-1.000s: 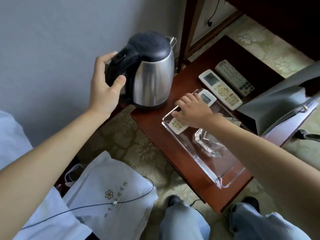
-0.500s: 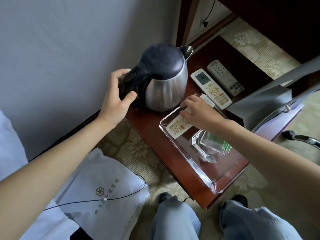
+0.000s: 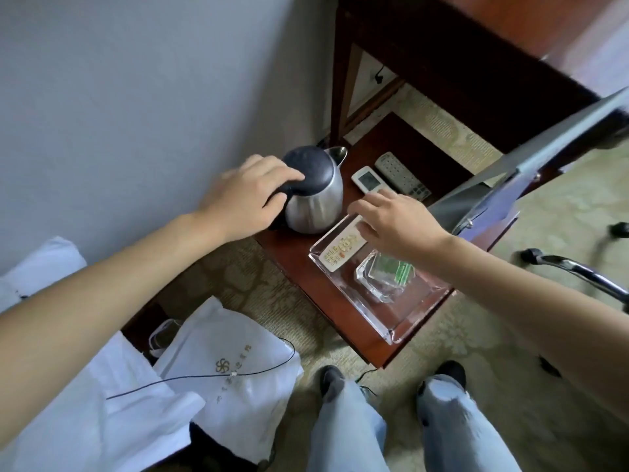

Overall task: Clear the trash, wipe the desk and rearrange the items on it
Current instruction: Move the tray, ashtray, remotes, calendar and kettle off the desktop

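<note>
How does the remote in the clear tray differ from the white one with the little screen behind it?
The tray remote lies inside the clear tray, gripped by the right hand; the screen remote lies on the wooden table, untouched. The tray remote shows yellow buttons; the screen remote shows its display. Both are white and lie face up.

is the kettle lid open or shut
Shut: the dark lid sits flush on the kettle, on its steel body, with no gap showing. The left hand grips the handle.

Gold flower logo on white bag (image 3: 238, 342), lettering unreadable
</note>
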Motion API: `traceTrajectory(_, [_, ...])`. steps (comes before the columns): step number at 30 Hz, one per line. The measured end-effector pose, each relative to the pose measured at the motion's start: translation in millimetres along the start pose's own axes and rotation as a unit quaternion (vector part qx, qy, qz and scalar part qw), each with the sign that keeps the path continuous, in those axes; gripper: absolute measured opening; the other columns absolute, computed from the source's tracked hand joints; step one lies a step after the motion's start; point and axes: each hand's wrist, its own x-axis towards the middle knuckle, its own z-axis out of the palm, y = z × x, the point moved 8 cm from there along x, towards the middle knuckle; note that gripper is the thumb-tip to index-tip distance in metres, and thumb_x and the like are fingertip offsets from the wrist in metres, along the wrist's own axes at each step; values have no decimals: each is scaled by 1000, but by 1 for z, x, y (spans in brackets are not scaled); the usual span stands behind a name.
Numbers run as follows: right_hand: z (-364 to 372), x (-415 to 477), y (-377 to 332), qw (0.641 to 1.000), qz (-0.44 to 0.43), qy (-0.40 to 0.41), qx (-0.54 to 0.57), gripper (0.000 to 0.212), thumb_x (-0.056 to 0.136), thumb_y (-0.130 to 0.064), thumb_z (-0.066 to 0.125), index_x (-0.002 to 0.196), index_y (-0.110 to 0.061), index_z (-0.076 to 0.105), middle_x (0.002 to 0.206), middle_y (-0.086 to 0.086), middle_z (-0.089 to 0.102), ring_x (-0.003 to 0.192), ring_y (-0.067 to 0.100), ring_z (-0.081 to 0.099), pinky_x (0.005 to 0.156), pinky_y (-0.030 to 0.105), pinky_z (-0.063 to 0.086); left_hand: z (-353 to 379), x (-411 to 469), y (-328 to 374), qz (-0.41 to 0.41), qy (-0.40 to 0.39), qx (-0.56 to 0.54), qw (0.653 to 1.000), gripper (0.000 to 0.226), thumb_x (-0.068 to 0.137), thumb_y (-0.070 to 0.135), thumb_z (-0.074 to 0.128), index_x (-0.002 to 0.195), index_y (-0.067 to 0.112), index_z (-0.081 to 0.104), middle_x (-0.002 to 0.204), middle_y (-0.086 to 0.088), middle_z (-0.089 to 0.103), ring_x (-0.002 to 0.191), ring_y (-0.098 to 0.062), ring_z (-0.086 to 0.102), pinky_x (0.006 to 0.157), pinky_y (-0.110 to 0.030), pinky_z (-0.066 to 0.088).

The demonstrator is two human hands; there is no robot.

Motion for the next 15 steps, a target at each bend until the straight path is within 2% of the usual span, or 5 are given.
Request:
traceTrajectory(3, [-62,-11,1,999,-17,30,-10,36,85,-27,35,98,-11,64,86,6,64,78,28,58,56,32,48,-29,19,42,40,-20,7,999,39,83,22,41,117,17,61,113,-2,62,103,-26,55,65,-27,37])
traceTrajectory(9, [-155,-42,47,996,-5,79,-32,31,85,-23,39,100,-9,63,82,8,62,73,30,57,52,33,49,-60,70,111,108,-69,25,991,48,80,30,32,118,21,60,108,-1,62,95,-23,58,60,-35,51])
traceTrajectory(11, [-173,-53,74,996,11,77,-43,28,84,-20,45,102,-8,63,84,9,63,75,31,57,54,35,51,-62,95,129,102,-72,36,992,46,83,29,35,122,23,58,113,1,60,101,-22,56,62,-34,48])
traceTrajectory(15, [-199,-72,143,992,63,94,-56,26,87,-17,55,112,-10,61,94,10,63,86,32,57,55,30,39,-52,154,172,82,-89,31,992,43,91,19,47,134,26,47,126,4,52,114,-18,46,73,-33,43])
